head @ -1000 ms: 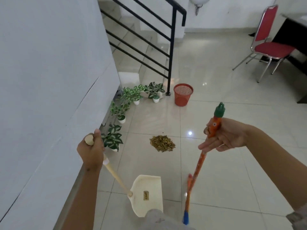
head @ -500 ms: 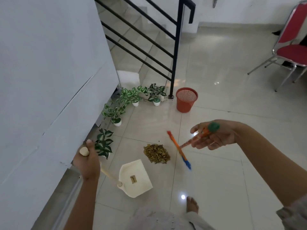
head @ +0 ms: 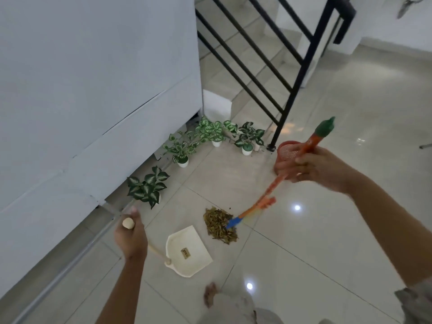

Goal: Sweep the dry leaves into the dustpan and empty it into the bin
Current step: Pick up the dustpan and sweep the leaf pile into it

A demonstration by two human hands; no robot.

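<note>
Glossy pale floor tiles (head: 327, 230) beside a white wall (head: 81, 90), black stair railing (head: 292, 85) behind, small potted plants (head: 210, 132) lined along the wall base

Left hand (head: 131, 239) wrapped round the wooden handle (head: 128, 223) of the cream dustpan (head: 187, 251), fingers curled tight; pan flat on the tiles, mouth turned toward the dry leaves (head: 218, 224), just beside the heap but apart from it. Closer to the leaves than half a second ago, and rotated further toward them

Right hand (head: 311, 167) gripping the orange broom (head: 311, 143) near its green-capped top, fingers closed round the shaft. Half a second ago held nearly level with the head in the air; now tipped steeply down, blue bristle end (head: 233, 222) lowered onto the right edge of the leaf pile and touching it

Leaves in one brown heap on the floor between pan and broom head, none in the pan

Red mesh bin (head: 286, 150) by the foot of the railing, well apart from the heap, partly hidden behind the right hand. View swung lower and leftward since the earlier frames, red chair gone from sight
</note>
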